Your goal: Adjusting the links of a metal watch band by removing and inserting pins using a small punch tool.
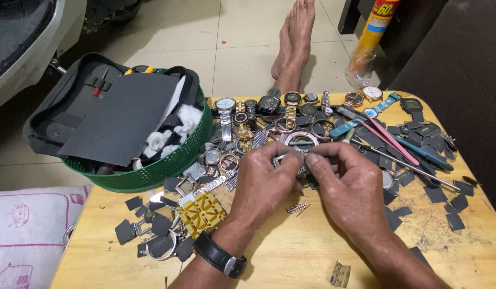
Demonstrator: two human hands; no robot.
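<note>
Metal watch band (pixel 297 163), a short silver piece of linked segments, sits pinched between both hands above the middle of the wooden table (pixel 290 257). Left hand (pixel 264 184), with a black strapped watch (pixel 220 256) on its wrist, grips the band's near end between thumb and fingertips; right hand (pixel 349 187) closes thumb and forefinger on the other end, so both are grasping the same piece. Just below the hands a small loose bit of links (pixel 296 208) lies on the bare wood, which suggests, as a judgement, that part of the band is already separated while the piece in hand is not yet finished.

Beyond the fingers, a round watch case (pixel 302 140) rests close by, and a row of wristwatches (pixel 269 104) runs along the far edge. Toward the far right corner lie a toothbrush (pixel 381 132), thin rod tools (pixel 414 167) and many dark squares of sandpaper (pixel 446 195). Near the left edge sit a yellow plastic holder (pixel 201 213) and more dark scraps (pixel 151 230). A green basket (pixel 167 166) with a dark sheet (pixel 125 120) and cotton wads (pixel 175 131) stands at the far left corner. Bare feet (pixel 295 37) stretch out on the tiled floor (pixel 242 32) past the table.
</note>
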